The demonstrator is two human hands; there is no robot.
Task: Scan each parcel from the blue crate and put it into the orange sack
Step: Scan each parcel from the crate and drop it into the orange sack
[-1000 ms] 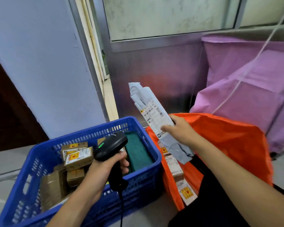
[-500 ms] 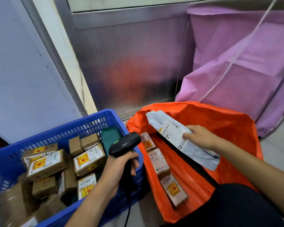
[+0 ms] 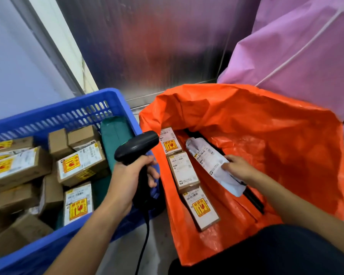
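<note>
My right hand (image 3: 239, 168) holds a grey poly mailer parcel (image 3: 208, 160) with a white label, low inside the open orange sack (image 3: 266, 120). Three brown cardboard boxes (image 3: 184, 171) with labels lie in a row in the sack to the left of the mailer. My left hand (image 3: 130, 175) grips a black corded barcode scanner (image 3: 136, 145) above the right rim of the blue crate (image 3: 72, 108). The crate holds several brown labelled boxes (image 3: 79, 161) and a dark green parcel (image 3: 115, 132).
A pink sack (image 3: 298, 50) stands behind the orange one at the right. A metal panel (image 3: 157, 46) rises behind both containers and a pale wall (image 3: 14, 56) is at the left. The scanner cable (image 3: 143, 245) hangs down between the crate and the sack.
My right hand has lowered the grey mailer from in front of the scanner down into the orange sack. My view has tilted down. The left hand still holds the scanner over the crate.
</note>
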